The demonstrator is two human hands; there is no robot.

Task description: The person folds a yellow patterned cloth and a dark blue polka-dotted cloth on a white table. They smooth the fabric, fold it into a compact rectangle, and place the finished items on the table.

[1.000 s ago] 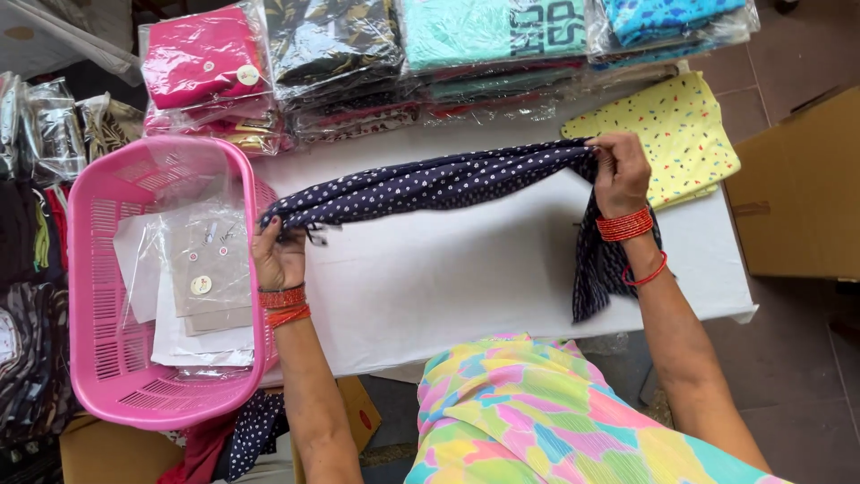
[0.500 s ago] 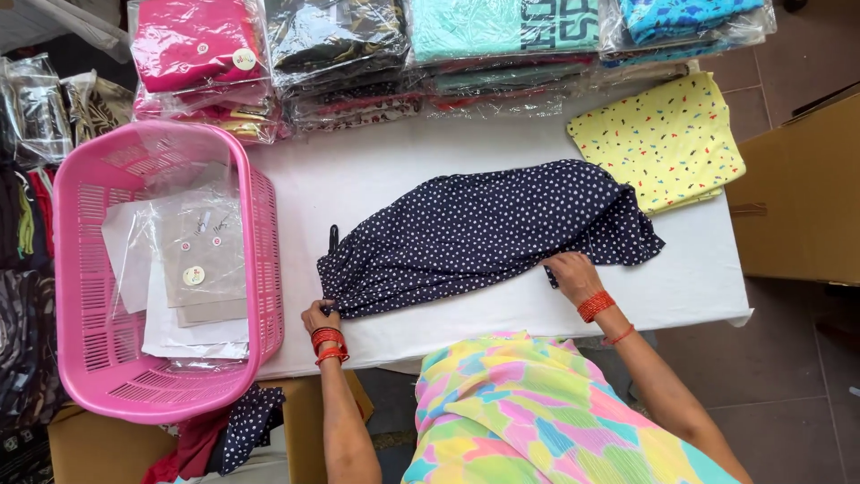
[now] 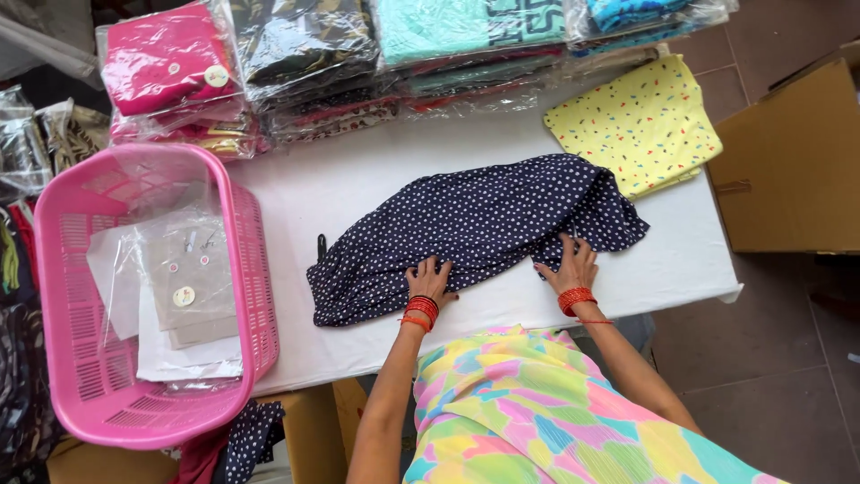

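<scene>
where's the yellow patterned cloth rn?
Head view: the yellow patterned cloth lies folded at the white table's far right corner, just beyond the navy polka-dot garment, below the bagged clothes stacks.

left hand (image 3: 431, 280) flat, fingers spread | right hand (image 3: 574, 266) flat, fingers spread | both arms extended forward

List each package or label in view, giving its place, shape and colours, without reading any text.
Pink packet: far left, clear wrap, round pale sticker.
Dark packets: beside it, stacked.
Teal packets: far middle.
Clear bags: inside pink basket, beige cloth, round stickers.
Cardboard box: right, brown.
</scene>
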